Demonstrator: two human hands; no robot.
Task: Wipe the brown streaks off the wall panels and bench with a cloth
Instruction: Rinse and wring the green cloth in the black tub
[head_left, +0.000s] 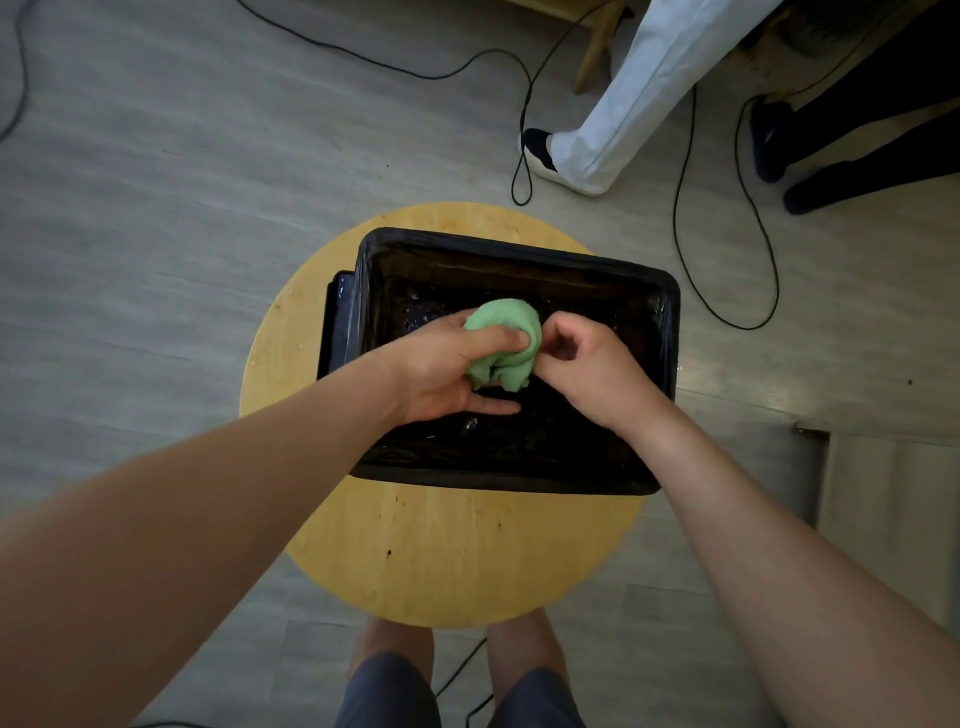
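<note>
A green cloth (501, 319) is bunched into a thick roll above the open mouth of a black bin (519, 475), held there between 2 bare hands. The left hand (441, 371) grips the cloth from its left side: the thumb lies across the top of the roll, while the other fingers (493, 408) stretch out beneath it. The right hand (587, 369) meets the cloth at its right end, its fingers curled in tight and pinching the fabric's edge. Both forearms reach in from the bottom corners of the view.

The bin is rectangular and lined with a glossy black bag folded over its rim; its inside is dark, and what lies at the bottom cannot be made out. It stands on a round wooden tabletop (457, 561), which carries a few small dark specks near the bin's front.

Under the tabletop's near edge show the person's knees and dark shorts (389, 691). The floor (156, 208) is grey plank. Thin black cables (685, 171) loop across it, near a leg in white trousers (639, 83) and 2 dark shoes (769, 135).
</note>
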